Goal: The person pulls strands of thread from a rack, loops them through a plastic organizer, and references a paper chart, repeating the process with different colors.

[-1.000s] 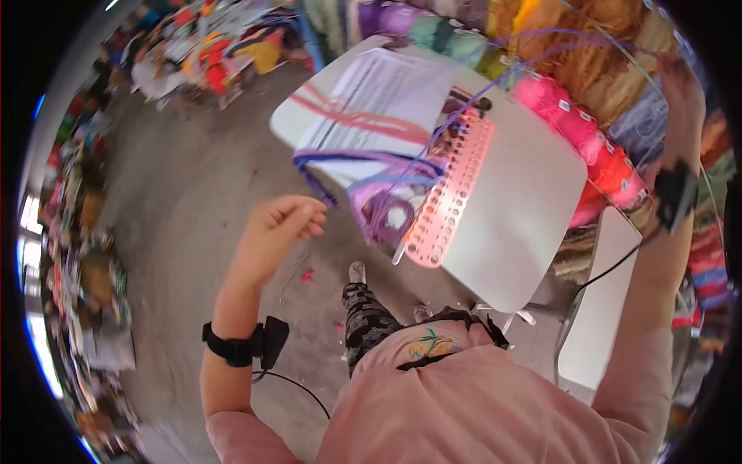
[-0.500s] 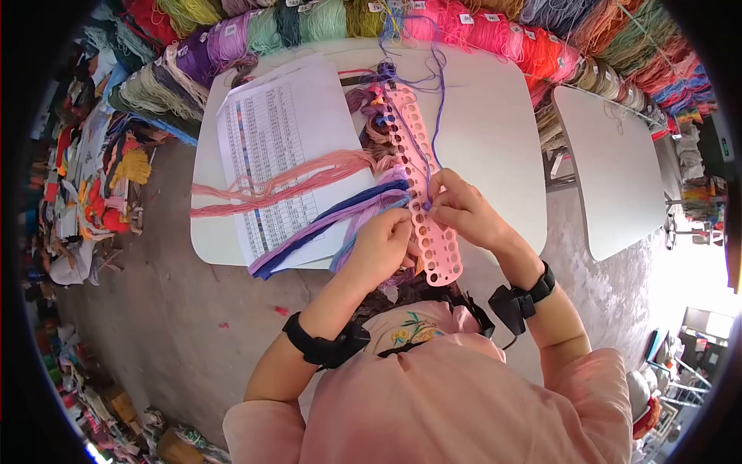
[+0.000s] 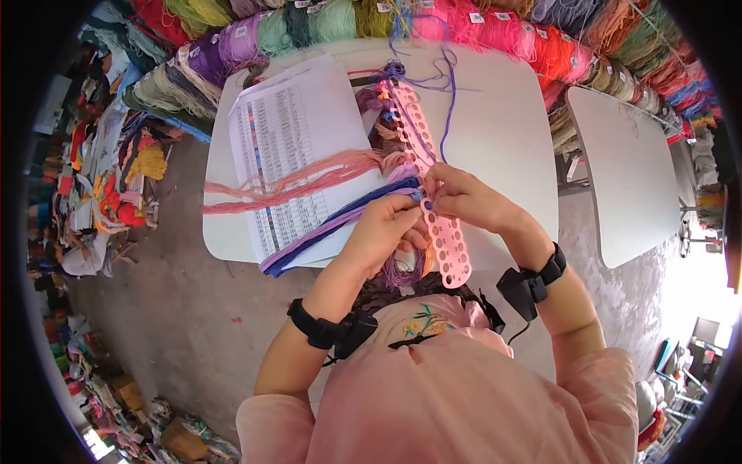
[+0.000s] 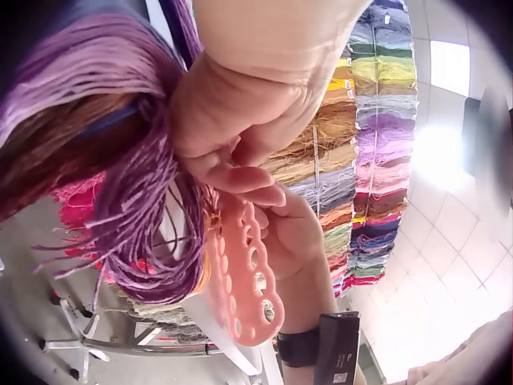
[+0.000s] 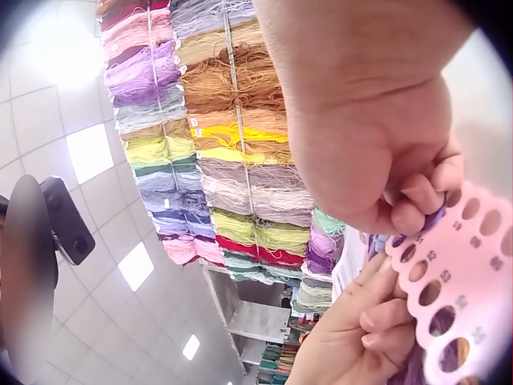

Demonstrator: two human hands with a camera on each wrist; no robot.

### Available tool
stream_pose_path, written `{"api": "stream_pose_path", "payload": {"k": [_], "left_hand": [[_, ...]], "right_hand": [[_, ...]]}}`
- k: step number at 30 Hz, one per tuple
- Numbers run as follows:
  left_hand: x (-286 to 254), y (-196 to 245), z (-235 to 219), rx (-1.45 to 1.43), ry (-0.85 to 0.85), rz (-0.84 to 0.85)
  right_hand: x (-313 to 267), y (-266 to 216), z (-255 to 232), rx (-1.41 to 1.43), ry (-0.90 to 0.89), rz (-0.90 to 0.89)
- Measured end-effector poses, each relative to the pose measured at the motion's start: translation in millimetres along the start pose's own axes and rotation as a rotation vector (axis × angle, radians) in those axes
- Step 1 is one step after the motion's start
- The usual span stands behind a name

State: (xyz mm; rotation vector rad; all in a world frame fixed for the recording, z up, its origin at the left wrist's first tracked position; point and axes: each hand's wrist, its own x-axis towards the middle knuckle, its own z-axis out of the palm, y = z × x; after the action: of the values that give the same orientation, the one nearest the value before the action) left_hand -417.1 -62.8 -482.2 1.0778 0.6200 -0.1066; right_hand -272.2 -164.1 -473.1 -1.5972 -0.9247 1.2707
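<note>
A pink perforated thread board (image 3: 450, 251), with numbers beside its holes, lies along the table, its near end past the edge. My left hand (image 3: 384, 236) holds the board's left edge, its fingers curled beside the purple threads (image 4: 148, 224). From the right, my right hand (image 3: 478, 205) pinches a blue-violet thread (image 5: 434, 220) at a hole of the board; its slack loops up over the table. Dark blue and lilac skeins (image 3: 328, 232) hang from the board's left side, over the paper. Pink skeins (image 3: 309, 178) stretch left above them. My fingers partly hide the hole.
A printed chart (image 3: 270, 127) lies on the white table (image 3: 502, 116). Labelled hanks of yarn (image 3: 325, 25) line the table's far side. A second white table (image 3: 630, 178) stands to the right. Heaped coloured material (image 3: 135, 182) lies left on the floor.
Both hands have come together at the board; a second ago the right arm was stretched far out, drawing thread, and the left was off the table. Over the last half second they have barely moved.
</note>
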Motion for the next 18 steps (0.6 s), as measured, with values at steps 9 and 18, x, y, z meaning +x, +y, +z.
{"api": "stream_pose_path", "payload": {"k": [9, 18], "left_hand": [[0.2, -2.1, 10.6, 0.016, 0.138, 0.042], [-25.2, -20.0, 1.2, -0.469, 0.245, 0.231]], "right_hand": [[0.4, -3.1, 6.9, -0.07, 0.039, -0.039], [-22.4, 25.6, 44.2, -0.477, 0.541, -0.401]]}}
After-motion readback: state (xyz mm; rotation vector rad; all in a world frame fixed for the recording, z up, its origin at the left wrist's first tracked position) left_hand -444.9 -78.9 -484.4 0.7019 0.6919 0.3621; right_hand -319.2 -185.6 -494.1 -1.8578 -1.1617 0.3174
